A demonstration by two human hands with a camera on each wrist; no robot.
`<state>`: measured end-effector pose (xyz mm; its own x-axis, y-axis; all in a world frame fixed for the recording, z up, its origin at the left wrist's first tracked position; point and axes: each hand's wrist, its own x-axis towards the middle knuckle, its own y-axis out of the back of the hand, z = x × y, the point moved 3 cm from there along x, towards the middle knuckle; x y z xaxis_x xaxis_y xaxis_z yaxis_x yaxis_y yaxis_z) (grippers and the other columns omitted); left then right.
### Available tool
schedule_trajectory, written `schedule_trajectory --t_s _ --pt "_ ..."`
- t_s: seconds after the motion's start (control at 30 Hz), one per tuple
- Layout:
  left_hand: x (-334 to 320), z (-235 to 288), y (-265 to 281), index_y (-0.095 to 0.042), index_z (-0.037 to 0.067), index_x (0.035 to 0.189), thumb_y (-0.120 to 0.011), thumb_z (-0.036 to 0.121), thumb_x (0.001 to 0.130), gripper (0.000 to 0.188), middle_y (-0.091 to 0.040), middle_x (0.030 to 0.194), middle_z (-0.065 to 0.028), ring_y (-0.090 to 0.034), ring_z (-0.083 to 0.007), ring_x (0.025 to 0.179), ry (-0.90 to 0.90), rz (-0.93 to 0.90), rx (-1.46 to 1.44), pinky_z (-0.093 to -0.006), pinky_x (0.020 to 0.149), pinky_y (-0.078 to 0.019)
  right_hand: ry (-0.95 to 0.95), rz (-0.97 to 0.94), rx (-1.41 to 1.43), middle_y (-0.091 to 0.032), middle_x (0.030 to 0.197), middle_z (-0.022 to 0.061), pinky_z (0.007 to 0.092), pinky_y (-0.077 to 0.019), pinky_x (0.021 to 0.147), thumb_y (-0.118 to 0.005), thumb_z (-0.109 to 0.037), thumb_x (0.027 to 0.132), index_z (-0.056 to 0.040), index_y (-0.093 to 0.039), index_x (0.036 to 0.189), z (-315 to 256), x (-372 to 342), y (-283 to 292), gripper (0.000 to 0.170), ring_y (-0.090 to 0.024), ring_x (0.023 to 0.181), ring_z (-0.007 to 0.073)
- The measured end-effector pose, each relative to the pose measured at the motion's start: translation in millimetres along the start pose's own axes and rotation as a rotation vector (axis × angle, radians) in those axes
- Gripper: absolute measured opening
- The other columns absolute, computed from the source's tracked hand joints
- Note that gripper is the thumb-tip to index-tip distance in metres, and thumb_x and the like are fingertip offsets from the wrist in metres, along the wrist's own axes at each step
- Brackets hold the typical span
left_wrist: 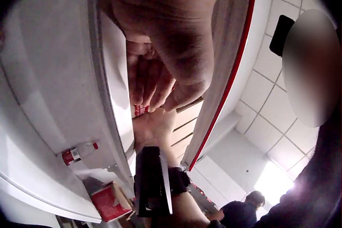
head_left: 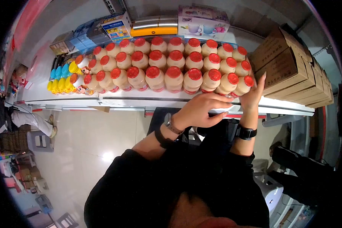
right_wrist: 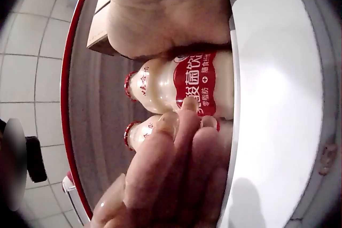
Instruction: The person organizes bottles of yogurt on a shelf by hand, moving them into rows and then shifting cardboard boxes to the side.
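Note:
Rows of yogurt drink bottles (head_left: 173, 79) with red caps and pale contents stand upright on a white shelf (head_left: 140, 99). My left hand (head_left: 203, 110) reaches along the shelf's front edge, fingers extended to the right. In the right wrist view its fingertips (right_wrist: 188, 105) overlap the red label of a front bottle (right_wrist: 200, 86). At the right end of the rows, my right hand (head_left: 252, 95) stands with its palm beside the corner bottle (head_left: 243, 84) and its fingers pointing toward the back. In the left wrist view, the left hand (left_wrist: 168, 46) partly hides the right.
Brown cartons (head_left: 288, 68) stand close to the right of the right hand. Yellow-capped bottles (head_left: 61, 85) and blue-capped ones (head_left: 62, 70) sit at the left. Behind the rows are a purple-and-white mug box (head_left: 203, 22) and a yellow box (head_left: 154, 31).

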<state>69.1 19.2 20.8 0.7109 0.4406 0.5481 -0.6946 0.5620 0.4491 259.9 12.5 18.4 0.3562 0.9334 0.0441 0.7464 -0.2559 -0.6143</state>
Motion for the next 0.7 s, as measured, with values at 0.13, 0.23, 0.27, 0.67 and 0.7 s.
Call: schedule_trajectory --t_s 0.13,0.23,0.27,0.67,0.7 --pt "0.6 -0.2 0.1 -0.073 0.004 0.110 -0.070 0.013 0.084 0.027 -0.069 0.122 -0.0116 -0.066 -0.0275 0.109 0.014 -0.006 -0.014 -0.0372 0.095 -0.0529 -0.016 -0.019 -0.008 -0.039 0.155 0.0145 0.0438 -0.0305 0.117 -0.027 -0.068 0.099 -0.0025 -0.034 0.152 0.6 1.5 3.0 0.084 -0.038 0.142 0.0305" --pt "1.8 1.7 1.1 -0.073 0.004 0.109 -0.070 0.013 0.084 0.027 -0.069 0.122 -0.0123 -0.066 -0.0278 0.109 0.021 -0.002 -0.017 -0.0370 0.095 -0.0529 -0.013 -0.019 -0.036 -0.038 0.156 0.0144 0.0437 -0.0312 0.116 -0.026 -0.068 0.099 -0.0034 -0.034 0.152 0.9 2.1 2.9 0.084 -0.038 0.142 0.0304" --pt "1.9 2.0 0.9 -0.073 0.003 0.109 -0.070 0.013 0.084 0.027 -0.069 0.122 -0.0124 -0.066 -0.0279 0.110 0.023 0.001 -0.017 -0.0369 0.095 -0.0529 -0.012 -0.012 -0.045 -0.037 0.156 0.0144 0.0436 -0.0314 0.116 -0.027 -0.068 0.099 -0.0033 -0.034 0.152 0.9 2.0 3.0 0.084 -0.038 0.142 0.0304" --pt "3.6 3.1 0.8 -0.073 0.003 0.108 -0.070 0.013 0.084 0.026 -0.069 0.121 -0.0130 -0.066 -0.0289 0.109 0.003 0.006 -0.015 -0.0375 0.095 -0.0528 -0.016 -0.017 -0.061 -0.039 0.155 0.0135 0.0428 -0.0318 0.116 -0.028 -0.067 0.099 -0.0033 -0.035 0.152 -1.3 0.3 -1.3 0.083 -0.039 0.141 0.0293" --pt "3.1 2.7 0.4 -0.073 0.004 0.108 -0.070 0.013 0.084 0.026 -0.069 0.121 -0.0128 -0.066 -0.0288 0.109 0.003 0.009 -0.009 -0.0376 0.094 -0.0528 -0.015 -0.031 -0.054 -0.039 0.155 0.0136 0.0428 -0.0316 0.116 -0.028 -0.067 0.099 -0.0032 -0.035 0.152 -0.5 1.3 0.0 0.083 -0.039 0.142 0.0293"
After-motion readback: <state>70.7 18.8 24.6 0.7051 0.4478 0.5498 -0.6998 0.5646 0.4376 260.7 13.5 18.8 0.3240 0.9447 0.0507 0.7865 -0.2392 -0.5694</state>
